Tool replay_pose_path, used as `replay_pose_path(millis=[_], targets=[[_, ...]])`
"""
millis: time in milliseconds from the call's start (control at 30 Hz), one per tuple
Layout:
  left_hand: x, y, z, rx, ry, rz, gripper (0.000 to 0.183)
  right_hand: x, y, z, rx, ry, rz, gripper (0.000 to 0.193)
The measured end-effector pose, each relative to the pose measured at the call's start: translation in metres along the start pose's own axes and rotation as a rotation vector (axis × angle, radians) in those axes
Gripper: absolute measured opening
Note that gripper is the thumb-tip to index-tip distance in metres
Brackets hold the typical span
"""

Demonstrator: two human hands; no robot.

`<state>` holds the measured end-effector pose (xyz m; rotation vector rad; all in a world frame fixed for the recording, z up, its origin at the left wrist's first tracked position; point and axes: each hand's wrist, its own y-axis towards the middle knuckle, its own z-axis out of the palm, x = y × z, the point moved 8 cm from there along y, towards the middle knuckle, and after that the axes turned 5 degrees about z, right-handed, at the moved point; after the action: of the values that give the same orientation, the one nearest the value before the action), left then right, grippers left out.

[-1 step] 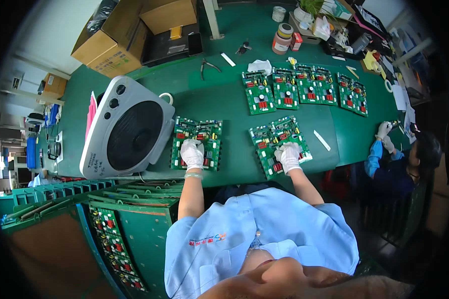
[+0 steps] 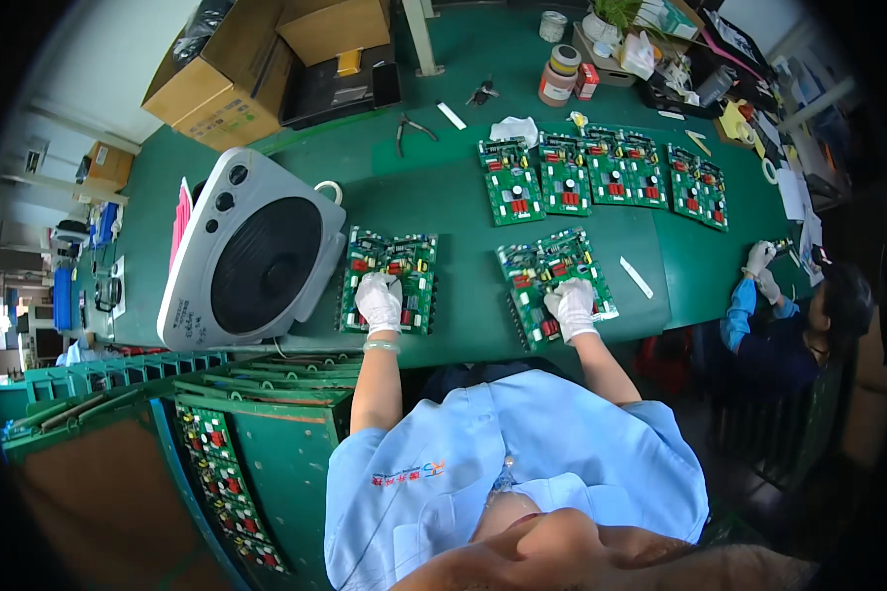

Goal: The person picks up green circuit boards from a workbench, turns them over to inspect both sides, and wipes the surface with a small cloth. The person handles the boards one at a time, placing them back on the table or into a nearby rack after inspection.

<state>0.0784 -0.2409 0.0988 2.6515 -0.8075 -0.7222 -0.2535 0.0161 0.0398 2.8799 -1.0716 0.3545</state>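
In white gloves, both my hands are on green circuit boards crowded with red, white and black parts. My left hand [image 2: 378, 303] has its fingers curled onto the middle of the left circuit board [image 2: 419, 286], in front of the speaker. Farther right, my right hand [image 2: 571, 307] closes on parts at the near right portion of the right circuit board [image 2: 542, 264], which lies slightly turned. The gloves hide the parts under my fingers. Several similar circuit boards [image 2: 567, 187] lie in a row beyond the right one.
A large grey speaker [image 2: 256, 256] stands at the left. Pliers [image 2: 411, 132], keys [image 2: 482, 94] and a white strip [image 2: 637, 278] lie on the green table. Behind are a cardboard box [image 2: 222, 89] and a jar [image 2: 557, 87]. At the right works another person [image 2: 818, 315].
Both circuit boards have shifted very slightly away from me, with my hands still on them.
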Motion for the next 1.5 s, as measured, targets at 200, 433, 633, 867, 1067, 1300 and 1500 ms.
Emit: replay_pose_path(millis=[200, 433, 633, 867, 1067, 1300, 1500], targets=[[0.005, -0.009, 0.022, 0.143, 0.202, -0.064, 0.013, 0.002, 0.005, -0.053, -0.204, 0.350, -0.248, 0.026], [-0.034, -0.017, -0.040, 0.017, 0.400, -0.162, 0.015, 0.002, -0.003, -0.087, -0.157, 0.581, -0.328, 0.018], [-0.116, -0.047, -0.173, -0.486, 0.065, -0.197, 0.016, 0.054, 0.007, -0.136, 0.011, 0.616, -0.662, 0.022], [-0.177, -0.124, -0.359, -0.804, -0.006, -0.328, 0.019, 0.162, 0.006, -0.190, 0.299, 0.995, -0.744, 0.025], [-0.180, -0.259, -0.471, -1.008, 0.210, -0.494, 0.016, 0.281, -0.072, -0.204, 0.483, 0.971, -1.091, 0.021], [-0.146, -0.454, -0.577, -1.052, 0.699, -0.692, 0.019, 0.385, -0.212, -0.188, 0.894, 1.124, -1.106, 0.017], [-0.070, -0.591, -0.647, -1.045, 0.984, -0.699, 0.022, 0.468, -0.344, -0.165, 1.042, 1.078, -1.085, 0.018]])
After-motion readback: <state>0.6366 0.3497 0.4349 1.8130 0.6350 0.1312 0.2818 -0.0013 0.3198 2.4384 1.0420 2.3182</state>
